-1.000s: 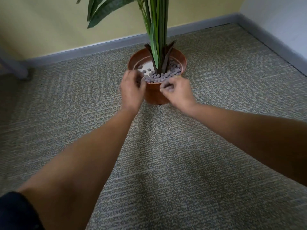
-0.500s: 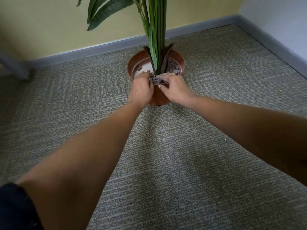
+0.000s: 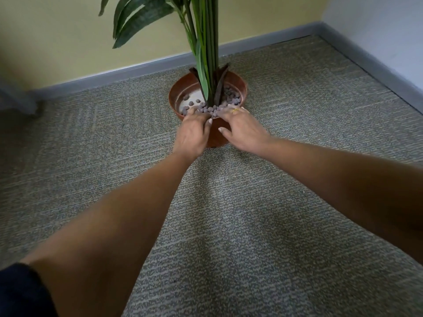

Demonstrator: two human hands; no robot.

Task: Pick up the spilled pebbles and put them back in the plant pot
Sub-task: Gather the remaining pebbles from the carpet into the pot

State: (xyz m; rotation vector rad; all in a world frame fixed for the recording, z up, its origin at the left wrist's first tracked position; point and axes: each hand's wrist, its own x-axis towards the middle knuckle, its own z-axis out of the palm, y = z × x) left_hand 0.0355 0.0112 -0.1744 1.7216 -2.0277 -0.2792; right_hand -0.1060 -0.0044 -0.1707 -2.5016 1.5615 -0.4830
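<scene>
A brown plant pot (image 3: 242, 88) stands on the carpet near the back wall, with a tall green plant (image 3: 207, 42) rising from its middle. Several grey pebbles (image 3: 232, 99) lie inside it over a pale base. My left hand (image 3: 193, 133) rests palm down on the pot's near rim, fingers spread over the pebbles. My right hand (image 3: 242, 126), with a gold ring, lies flat beside it on the same rim, fingers reaching into the pot. Neither hand visibly holds anything. No loose pebbles show on the carpet.
Grey-green carpet (image 3: 229, 225) covers the floor. A grey skirting board (image 3: 137, 69) runs along the yellow back wall and meets a pale wall (image 3: 377, 30) at the right corner. A blurred grey furniture leg (image 3: 20, 101) stands at far left.
Both hands have moved from in front of the pot onto its near rim and flattened out, fingers now spread over the pebbles.
</scene>
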